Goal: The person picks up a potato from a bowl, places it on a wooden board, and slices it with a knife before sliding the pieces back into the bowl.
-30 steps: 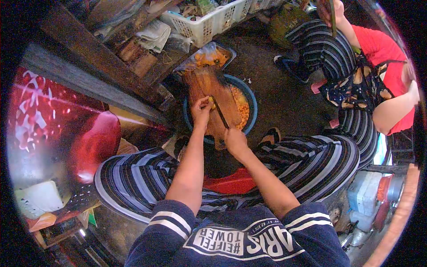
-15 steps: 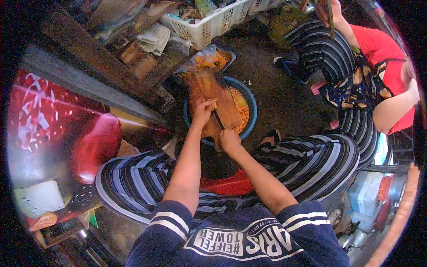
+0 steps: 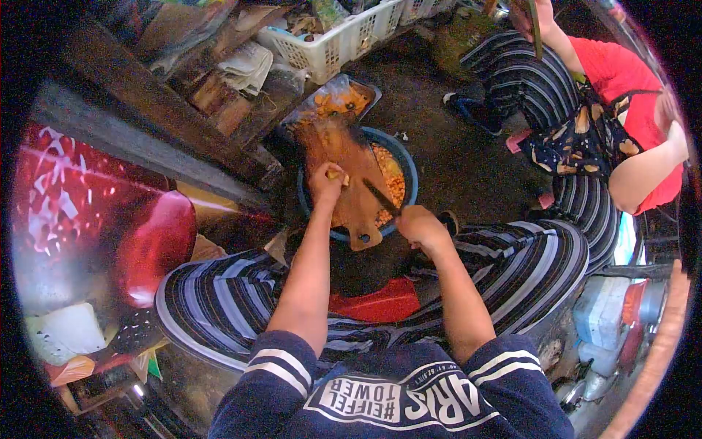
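A blue basin (image 3: 413,167) holds yellow-orange cut pieces (image 3: 387,172); a wooden cutting board (image 3: 344,150) lies across its rim. Above the basin, the left hand (image 3: 327,183) pinches a small yellow piece (image 3: 344,176) on the board. At the basin's near edge, the right hand (image 3: 422,224) curls tight round a knife (image 3: 380,196)

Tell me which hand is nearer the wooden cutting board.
Left. The left hand rests on the wooden cutting board, pinching a yellow piece; the right hand holds a knife off its right edge.

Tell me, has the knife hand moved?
Yes. The right hand with the knife has shifted right, off the cutting board toward the blue basin.
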### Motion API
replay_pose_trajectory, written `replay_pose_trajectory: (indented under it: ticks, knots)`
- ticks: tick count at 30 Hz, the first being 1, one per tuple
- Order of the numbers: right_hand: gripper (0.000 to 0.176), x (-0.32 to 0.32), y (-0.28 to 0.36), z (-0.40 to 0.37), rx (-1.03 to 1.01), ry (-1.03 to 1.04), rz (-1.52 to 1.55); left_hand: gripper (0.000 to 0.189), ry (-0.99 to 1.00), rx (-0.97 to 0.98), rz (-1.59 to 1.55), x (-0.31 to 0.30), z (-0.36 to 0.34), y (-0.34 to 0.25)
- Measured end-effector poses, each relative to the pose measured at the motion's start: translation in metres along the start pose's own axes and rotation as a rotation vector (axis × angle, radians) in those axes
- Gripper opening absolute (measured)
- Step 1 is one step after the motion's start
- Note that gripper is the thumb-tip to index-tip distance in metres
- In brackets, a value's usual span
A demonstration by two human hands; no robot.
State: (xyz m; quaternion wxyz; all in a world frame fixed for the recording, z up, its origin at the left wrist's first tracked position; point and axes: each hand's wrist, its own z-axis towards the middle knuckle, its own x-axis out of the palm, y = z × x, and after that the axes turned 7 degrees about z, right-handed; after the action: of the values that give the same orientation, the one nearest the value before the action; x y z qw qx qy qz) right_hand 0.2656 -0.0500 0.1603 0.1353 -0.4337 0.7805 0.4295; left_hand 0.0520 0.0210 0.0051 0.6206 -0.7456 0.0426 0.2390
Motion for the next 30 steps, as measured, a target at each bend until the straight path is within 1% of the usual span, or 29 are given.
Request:
replay_pose_trajectory:
  ticks: [1, 2, 3, 5, 6, 7, 8, 9, 11, 12, 13, 14, 16, 17, 19, 20, 21, 23, 25, 28, 29, 30]
  knots:
    - [0.033, 0.002, 0.001, 0.002, -0.003, 0.004, -0.002, 0.016, -0.044, -0.003, -0.11, -0.01, -0.016, -0.029]
    - [0.028, 0.005, 0.003, 0.005, -0.051, -0.068, -0.054, 0.018, -0.087, -0.006, -0.219, -0.015, -0.027, -0.045]
    - [0.026, 0.009, 0.005, 0.008, -0.098, -0.141, -0.105, 0.018, -0.088, -0.008, -0.216, -0.012, -0.029, -0.042]
    - [0.026, 0.019, 0.008, 0.014, -0.085, -0.135, -0.103, 0.025, -0.192, 0.138, 0.103, -0.008, -0.031, -0.036]
    - [0.026, 0.024, 0.008, 0.017, -0.074, -0.132, -0.103, 0.025, -0.192, 0.135, 0.104, -0.006, -0.03, -0.028]
    - [0.026, 0.034, 0.002, 0.024, -0.074, -0.129, -0.103, 0.027, -0.298, 0.264, 0.258, -0.005, -0.029, -0.019]
    - [0.029, 0.046, -0.004, 0.031, -0.107, -0.208, -0.111, 0.029, -0.403, 0.394, 0.414, -0.005, -0.027, -0.011]
    - [0.034, 0.053, -0.006, 0.034, -0.142, -0.287, -0.119, 0.029, -0.405, 0.392, 0.417, -0.009, -0.03, -0.016]
    - [0.034, 0.061, -0.012, 0.04, -0.122, -0.26, -0.107, 0.033, -0.274, 0.411, 0.396, -0.017, -0.035, -0.027]
    - [0.034, 0.063, -0.013, 0.04, -0.099, -0.236, -0.097, 0.033, -0.274, 0.41, 0.397, -0.018, -0.033, -0.023]
    - [0.034, 0.067, -0.014, 0.039, -0.097, -0.235, -0.097, 0.034, -0.213, 0.412, 0.394, -0.019, -0.032, -0.02]
    - [0.033, 0.073, -0.014, 0.037, -0.135, -0.267, -0.074, 0.035, -0.152, 0.415, 0.388, -0.018, -0.029, -0.017]
    - [0.033, 0.082, -0.013, 0.033, -0.168, -0.3, -0.052, 0.037, -0.184, 0.386, 0.357, -0.017, -0.026, -0.008]
    - [0.03, 0.087, -0.011, 0.031, -0.169, -0.267, -0.064, 0.038, -0.223, 0.354, 0.331, -0.018, -0.026, -0.003]
    - [0.027, 0.099, -0.007, 0.029, -0.177, -0.232, -0.076, 0.041, -0.251, 0.371, 0.361, -0.018, -0.026, 0.0]
    - [0.03, 0.105, -0.006, 0.027, -0.198, -0.273, -0.029, 0.043, -0.273, 0.389, 0.388, -0.017, -0.027, 0.002]
    - [0.034, 0.109, -0.004, 0.023, -0.217, -0.315, 0.018, 0.043, -0.273, 0.39, 0.387, -0.018, -0.03, -0.002]
    - [0.033, 0.113, -0.003, 0.015, -0.211, -0.301, 0.065, 0.05, -0.252, 0.434, 0.459, -0.019, -0.036, -0.01]
    - [0.032, 0.119, -0.007, 0.015, -0.161, -0.31, 0.1, 0.051, -0.248, 0.449, 0.451, -0.016, -0.036, -0.006]
    - [0.032, 0.113, -0.018, 0.023, -0.151, -0.263, 0.085, 0.052, -0.239, 0.437, 0.431, -0.015, -0.037, -0.006]
    - [0.032, 0.112, -0.02, 0.025, -0.152, -0.267, 0.084, 0.052, -0.229, 0.416, 0.415, -0.015, -0.036, -0.008]
    - [0.032, 0.109, -0.022, 0.026, -0.17, -0.306, 0.011, 0.052, -0.229, 0.419, 0.411, -0.013, -0.036, -0.007]
